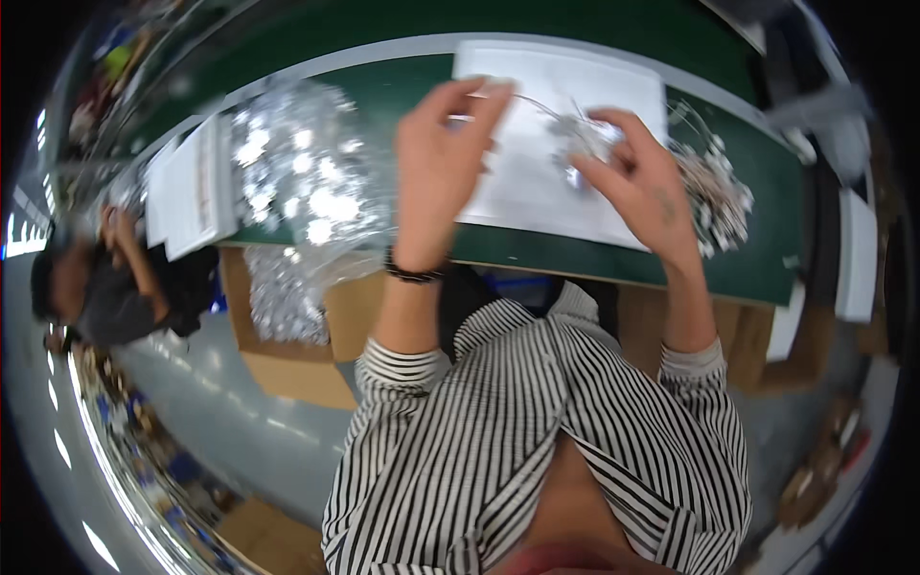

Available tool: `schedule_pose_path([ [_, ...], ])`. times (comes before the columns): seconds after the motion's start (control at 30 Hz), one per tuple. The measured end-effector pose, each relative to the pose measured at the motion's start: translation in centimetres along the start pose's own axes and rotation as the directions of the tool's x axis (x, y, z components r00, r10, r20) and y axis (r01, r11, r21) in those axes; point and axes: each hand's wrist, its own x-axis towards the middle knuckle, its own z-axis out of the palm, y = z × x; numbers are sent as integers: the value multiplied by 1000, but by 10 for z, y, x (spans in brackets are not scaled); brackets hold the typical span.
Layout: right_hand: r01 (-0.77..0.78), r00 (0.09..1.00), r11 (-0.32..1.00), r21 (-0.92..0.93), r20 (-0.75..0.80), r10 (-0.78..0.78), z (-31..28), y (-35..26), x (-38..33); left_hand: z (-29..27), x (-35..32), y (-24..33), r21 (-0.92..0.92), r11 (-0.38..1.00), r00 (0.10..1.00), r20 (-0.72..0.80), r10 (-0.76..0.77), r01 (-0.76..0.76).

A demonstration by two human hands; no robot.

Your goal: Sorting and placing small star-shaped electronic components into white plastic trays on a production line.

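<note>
Above a white sheet or shallow tray [537, 206], my left hand [446, 144] is raised with thumb and forefinger pinched on the end of a thin pale wire [532, 101]. This wire runs right toward a small silvery piece [586, 139], blurred by motion. My right hand [642, 177] is closed on that piece between thumb and fingers. Its exact kind cannot be made out. Beside my right hand lies a heap of thin cables [714, 196] with whitish ends. To the left of my left hand, a clear plastic bag [316, 163] bulges with shiny silver pieces.
A green worktable [517, 251] spans the front. Stacked white trays [196, 187] stand at its left. Below the bag, an open cardboard box [287, 369] holds more silver pieces. Another person [110, 287] is at the far left. More cardboard [733, 335] is under the right side.
</note>
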Motion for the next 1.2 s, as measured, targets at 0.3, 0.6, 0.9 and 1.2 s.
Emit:
schedule_pose_path([
  [0.3, 17, 999, 955, 295, -45, -4, 19, 11, -6, -10, -11, -40, -762, 469, 895, 382, -230, 446],
  [0.6, 67, 994, 935, 349, -103, -33, 70, -7, 3, -10, -37, -56, -851, 411, 944, 316, -97, 327],
  [0.9, -136, 989, 943, 302, 104, 110, 74, -17, 6, -19, -55, -53, -878, 402, 964, 264, -45, 259],
  [1.2, -22, 997, 952, 304, 76, -1, 67, -19, 6, -34, -69, -46, -724, 590, 935, 277, -223, 356],
])
